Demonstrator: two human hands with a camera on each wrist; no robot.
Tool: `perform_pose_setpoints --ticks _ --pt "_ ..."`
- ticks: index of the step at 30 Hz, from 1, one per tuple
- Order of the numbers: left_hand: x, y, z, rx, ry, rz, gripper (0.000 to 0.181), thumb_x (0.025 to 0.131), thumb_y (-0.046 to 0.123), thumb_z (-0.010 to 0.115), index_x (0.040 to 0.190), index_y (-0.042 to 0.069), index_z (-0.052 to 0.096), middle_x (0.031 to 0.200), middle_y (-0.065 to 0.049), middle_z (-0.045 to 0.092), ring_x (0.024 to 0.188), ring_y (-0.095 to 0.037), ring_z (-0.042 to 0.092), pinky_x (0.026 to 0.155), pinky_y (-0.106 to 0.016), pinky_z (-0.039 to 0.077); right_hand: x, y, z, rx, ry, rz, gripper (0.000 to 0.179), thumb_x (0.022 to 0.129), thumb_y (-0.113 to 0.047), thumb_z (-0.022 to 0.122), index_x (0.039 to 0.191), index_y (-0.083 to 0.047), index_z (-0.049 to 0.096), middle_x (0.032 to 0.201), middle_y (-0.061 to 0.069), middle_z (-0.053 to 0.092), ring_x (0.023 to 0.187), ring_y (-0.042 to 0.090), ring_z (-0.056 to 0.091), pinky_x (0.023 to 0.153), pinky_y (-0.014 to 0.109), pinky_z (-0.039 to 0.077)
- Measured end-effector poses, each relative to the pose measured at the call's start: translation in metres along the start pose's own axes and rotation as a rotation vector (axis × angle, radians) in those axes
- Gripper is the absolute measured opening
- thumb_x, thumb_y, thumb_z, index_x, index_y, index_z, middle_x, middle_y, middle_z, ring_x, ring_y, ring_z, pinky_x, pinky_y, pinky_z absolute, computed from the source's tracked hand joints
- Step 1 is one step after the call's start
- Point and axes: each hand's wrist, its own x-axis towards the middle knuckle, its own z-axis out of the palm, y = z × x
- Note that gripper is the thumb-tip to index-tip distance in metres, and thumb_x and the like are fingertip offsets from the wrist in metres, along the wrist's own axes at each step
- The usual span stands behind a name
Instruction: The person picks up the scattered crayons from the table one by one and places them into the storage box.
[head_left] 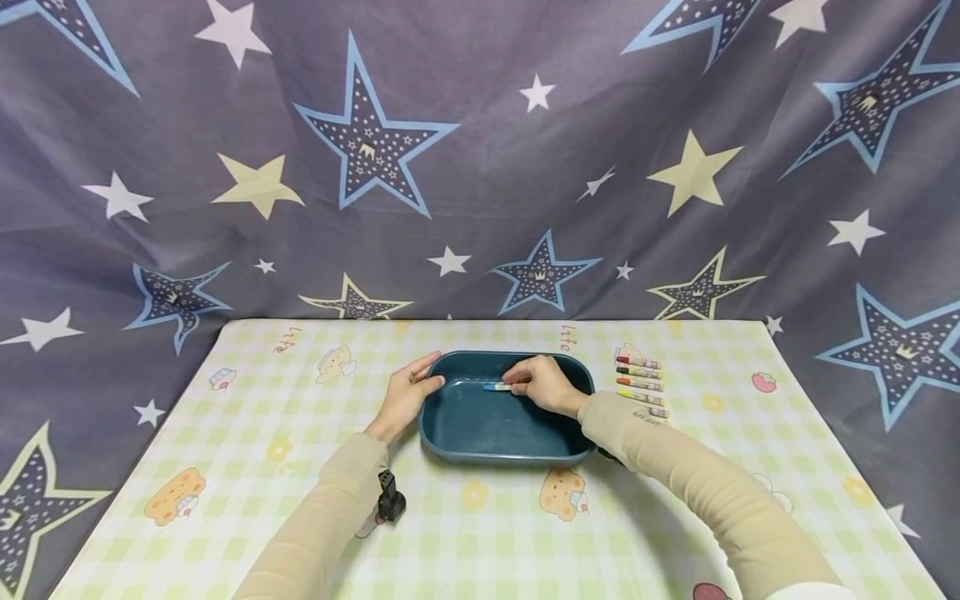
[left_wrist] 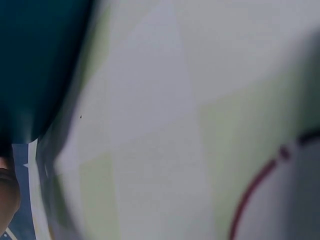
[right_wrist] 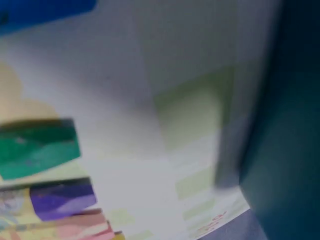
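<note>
A dark teal plastic tray point(head_left: 495, 429) with rounded corners sits on the table. My left hand point(head_left: 403, 398) holds its left end, the thumb at the rim and the other fingers along the outer side. Inside the tray, near the back wall, my right hand point(head_left: 547, 383) pinches a blue-tipped crayon point(head_left: 495, 387) that lies roughly level. In the left wrist view, part of a left finger point(left_wrist: 7, 197) shows below the tray wall point(left_wrist: 40, 65). The tray's side point(right_wrist: 287, 140) fills the right of the right wrist view.
A row of crayons point(head_left: 640, 384) lies right of the tray, partly hidden by the right forearm. Green point(right_wrist: 40, 150), purple point(right_wrist: 64, 199) and blue point(right_wrist: 45, 12) crayons show close up in the right wrist view. A starry curtain point(head_left: 480, 167) hangs behind the checked tablecloth point(head_left: 247, 467).
</note>
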Motion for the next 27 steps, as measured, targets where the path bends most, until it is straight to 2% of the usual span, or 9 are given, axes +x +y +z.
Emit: perform_pose_setpoints --ticks 3,8,21,27 --pt "-0.0006 -0.0002 -0.0007 0.002 -0.001 -0.002 0.050 0.087 0.012 0.060 0.135 0.011 0.047 0.135 -0.007 0.050 0.126 -0.018 0.045 0.103 -0.034 0.039 0.0001 0.0006 0.0007 -0.014 0.009 -0.018 0.019 0.078 0.002 0.067 0.096 -0.004 0.072 0.094 0.011 0.071 0.088 0.021 0.067 0.071 0.022 0.054" --pt "-0.0019 0.0015 -0.0011 0.007 0.001 0.005 0.050 0.087 0.012 0.059 0.135 0.011 0.047 0.135 -0.008 0.050 0.126 -0.019 0.046 0.102 -0.035 0.040 0.0005 -0.0006 0.0021 -0.022 0.026 -0.002 0.020 0.077 0.001 0.069 0.096 -0.004 0.072 0.093 0.010 0.071 0.088 0.019 0.067 0.071 0.022 0.054" --pt "-0.0008 0.0038 0.0004 -0.008 0.001 0.008 0.050 0.087 0.011 0.059 0.136 0.010 0.047 0.134 -0.010 0.051 0.123 -0.019 0.048 0.100 -0.035 0.042 0.0021 -0.0021 -0.0031 0.076 0.018 0.033 0.027 0.078 -0.005 0.070 0.105 -0.003 0.069 0.102 0.013 0.069 0.094 0.022 0.066 0.074 0.024 0.055" --pt "-0.0033 0.0082 0.0012 -0.053 -0.004 -0.023 0.050 0.087 0.007 0.059 0.136 0.009 0.046 0.135 -0.011 0.049 0.126 -0.020 0.045 0.103 -0.036 0.038 0.0011 -0.0005 -0.0062 0.125 -0.021 0.046 0.032 0.081 -0.008 0.068 0.113 -0.003 0.066 0.108 0.013 0.067 0.099 0.023 0.064 0.076 0.024 0.055"
